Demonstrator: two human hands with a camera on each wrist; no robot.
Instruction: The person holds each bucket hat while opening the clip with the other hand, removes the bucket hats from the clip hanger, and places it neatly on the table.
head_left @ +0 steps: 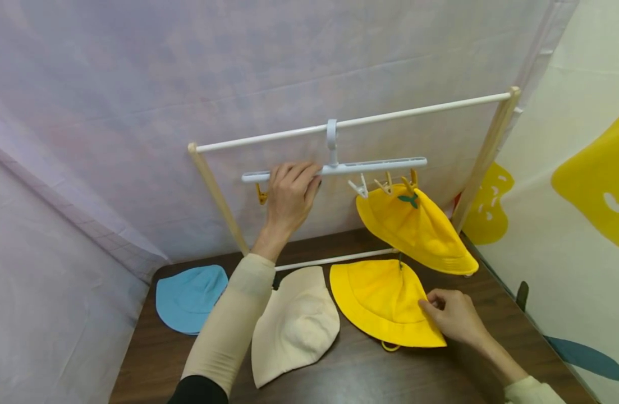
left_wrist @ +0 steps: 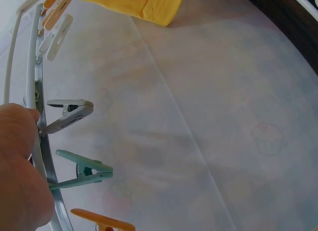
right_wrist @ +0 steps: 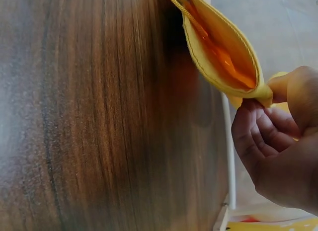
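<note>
My left hand [head_left: 290, 193] holds the left half of a white clip hanger [head_left: 380, 165], which hooks over the rack's top rail. In the left wrist view, a white clip [left_wrist: 72, 114], a green clip [left_wrist: 84, 169] and an orange clip [left_wrist: 104, 221] hang along the bar by the fingers. From the hanger's right end hangs a yellow hat [head_left: 420, 230] with a green leaf patch, gripped by an orange clip [head_left: 412, 180]. Below it my right hand [head_left: 453, 314] pinches the right side of a second yellow hat [head_left: 375, 297]; the right wrist view looks into its opening [right_wrist: 223, 57].
A cream hat [head_left: 299, 328] lies on the dark wood table [head_left: 370, 370], left of the lower yellow hat. Farther left is a light blue hat [head_left: 188, 297], partly behind my left forearm. The wooden rack's posts [head_left: 491, 151] stand near the cloth backdrop [head_left: 289, 67].
</note>
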